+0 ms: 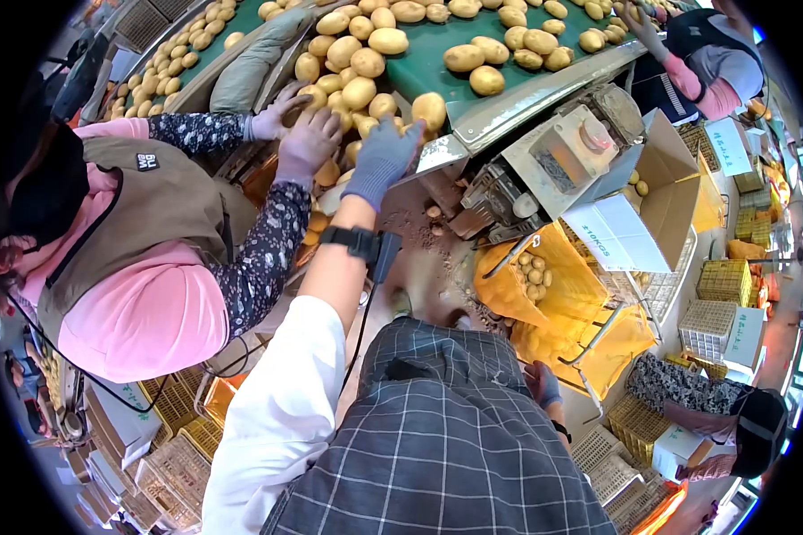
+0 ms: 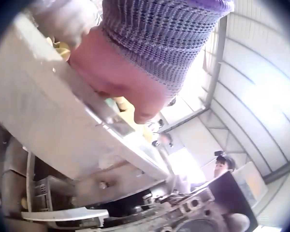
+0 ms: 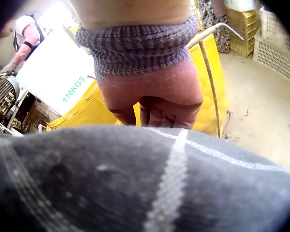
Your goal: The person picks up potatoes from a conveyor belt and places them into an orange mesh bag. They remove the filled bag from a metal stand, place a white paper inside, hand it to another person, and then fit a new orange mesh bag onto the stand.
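Note:
In a blue-grey glove, the left hand (image 1: 385,159) reaches over the end of the belt, its fingers spread at a large potato (image 1: 428,111) and the potato pile (image 1: 359,93). Whether it grips any potato cannot be told. The left wrist view shows the glove (image 2: 157,48) above a metal edge (image 2: 82,101), with most fingers hidden. The right hand (image 1: 542,383) hangs beside the checked apron (image 1: 437,428), near the yellow mesh bags (image 1: 611,348). In the right wrist view the right hand (image 3: 150,92) has its fingers pointing down, loosely bent, with nothing visible in them.
A person in a brown vest (image 1: 165,192) stands at the left, with gloved hands at the same pile. A motor unit (image 1: 562,156) and an open carton (image 1: 638,218) stand to the right. Another person (image 1: 709,67) works across the green belt (image 1: 433,73). Crates (image 1: 709,330) stand far right.

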The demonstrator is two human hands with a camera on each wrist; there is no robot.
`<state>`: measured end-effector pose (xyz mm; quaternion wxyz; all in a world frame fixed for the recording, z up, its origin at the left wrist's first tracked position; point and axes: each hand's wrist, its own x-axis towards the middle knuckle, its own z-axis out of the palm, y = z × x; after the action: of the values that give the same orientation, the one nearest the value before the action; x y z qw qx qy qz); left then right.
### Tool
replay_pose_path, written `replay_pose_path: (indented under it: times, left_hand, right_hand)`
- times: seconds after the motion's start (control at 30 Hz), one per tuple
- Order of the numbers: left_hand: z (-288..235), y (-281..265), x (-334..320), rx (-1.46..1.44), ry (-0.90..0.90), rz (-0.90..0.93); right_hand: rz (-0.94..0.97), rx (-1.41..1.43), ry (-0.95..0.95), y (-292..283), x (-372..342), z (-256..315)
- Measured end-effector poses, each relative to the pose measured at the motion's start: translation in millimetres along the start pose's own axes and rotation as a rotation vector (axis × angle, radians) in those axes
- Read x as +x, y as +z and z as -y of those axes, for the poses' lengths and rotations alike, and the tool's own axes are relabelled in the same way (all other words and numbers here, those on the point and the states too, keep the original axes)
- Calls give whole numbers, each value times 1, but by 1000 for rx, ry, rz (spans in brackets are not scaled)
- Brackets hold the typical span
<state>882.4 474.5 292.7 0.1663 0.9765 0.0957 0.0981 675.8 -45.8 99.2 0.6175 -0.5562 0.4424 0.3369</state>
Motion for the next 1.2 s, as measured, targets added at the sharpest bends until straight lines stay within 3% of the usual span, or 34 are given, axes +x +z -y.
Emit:
replay_pose_path:
  times: [0.07,0.1,0.2,0.23,0.33,0.43,0.57,0.67,0.7,0.8,0.9,1.0,1.2]
  left_hand:
    - [18,48,14,110,146,11]
    - [11,32,11,39,171,101]
    - [11,33,-7,-169,-9,66]
    - [10,32,-14,-151,28,-61]
    - [-3,12,-13,-162,-96,50]
    - [-7,3,-12,-165,-117,60]
    - [-18,-11,-21,-240,-126,113]
    - [-29,-19,-32,-217,-18,-123]
    - [-33,-25,-35,-264,-39,-73]
    - [-27,-18,-44,-219,63,-153]
    - [-35,-17,-57,-25,116,-194]
    - [-43,-21,-74,-129,80,-77]
    - [-37,-19,-102,-65,146,-151]
  right_hand:
    - [-58,-4,10,-2,-3,-6]
    - [-87,-10,18,-3,-6,-8]
    - [7,-78,-40,-11,-10,-14]
    - [63,-192,-93,-22,3,-25]
    - [-40,-47,25,0,-19,-3]
    - [6,-20,-62,1,-16,3]
    - [-1,13,-42,8,-17,13]
    - [27,27,-56,7,-19,15]
    - [34,16,-62,3,-19,13]
    - [15,7,-56,0,-18,7]
    - [-69,41,-20,2,-23,1]
    - [-72,46,-16,-2,-30,-8]
    - [-25,-58,-72,-25,-9,-29]
